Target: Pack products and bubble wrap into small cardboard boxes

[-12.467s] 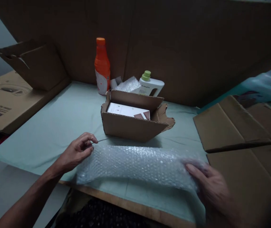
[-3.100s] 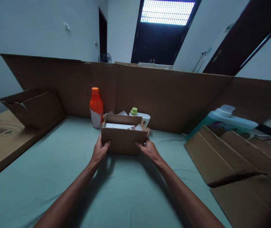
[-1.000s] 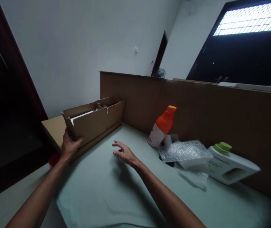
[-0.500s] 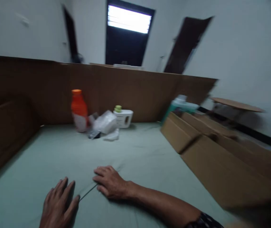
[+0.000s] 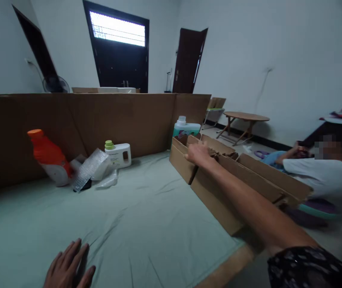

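Right hand (image 5: 199,152): shifted from over the pale-green cloth (image 5: 147,204) to the far cardboard carton (image 5: 180,161), cloth's right edge; fingers curled at its rim, hold unclear; handling apparently passes to this side. Left hand (image 5: 67,267): loosely spread, palm-down over cloth, grasping nothing.

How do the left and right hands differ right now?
The left hand is over the pale green cloth, while the right hand is at the top of the cardboard boxes.
The left hand's fingers are stretched out with the thumb apart; the right hand's fingers are bent, and their grip is hard to make out.
Both hands are bare.
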The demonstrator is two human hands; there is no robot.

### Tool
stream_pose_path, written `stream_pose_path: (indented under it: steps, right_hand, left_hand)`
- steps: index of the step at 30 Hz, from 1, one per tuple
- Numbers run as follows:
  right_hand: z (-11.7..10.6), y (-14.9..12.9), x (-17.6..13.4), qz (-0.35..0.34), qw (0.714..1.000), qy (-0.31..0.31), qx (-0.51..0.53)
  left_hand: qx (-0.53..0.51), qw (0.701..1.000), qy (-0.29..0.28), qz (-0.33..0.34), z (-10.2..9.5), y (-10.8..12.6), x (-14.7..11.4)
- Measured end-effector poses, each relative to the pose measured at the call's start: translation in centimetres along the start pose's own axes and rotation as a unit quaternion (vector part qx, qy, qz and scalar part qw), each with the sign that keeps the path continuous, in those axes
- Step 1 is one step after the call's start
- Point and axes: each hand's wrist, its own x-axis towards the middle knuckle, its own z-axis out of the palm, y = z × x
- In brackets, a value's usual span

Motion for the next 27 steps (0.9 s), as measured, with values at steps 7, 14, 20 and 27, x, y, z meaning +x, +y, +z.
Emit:
stream_pose_path:
  steps: [7, 14, 20, 27]
  right_hand:
    - [1.5, 0.1, 0.6, -0.053, 0.997, -0.055, 0.008]
    - [-0.2, -6.1, -6.7, -0.278, 0.956, -0.038, 0.082]
    - [-0.4, -8.1, -13.8, -0.319, 0.884, 0.129, 0.317]
    - [8.4, -9.0, -16.6, -0.175, 0.854, -0.101, 0.480]
  left_hand:
    - [-0.024, 0.996, 0.078, -0.030, -1.8, 2.1, 0.6]
    - [-0.116, 0.980, 0.112, -0.115, -3.0, 4.2, 1.9]
    - [-0.264, 0.938, 0.067, -0.213, -5.4, 7.6, 3.8]
    - [-0.380, 0.882, 0.027, -0.278, -4.8, 8.7, 4.7]
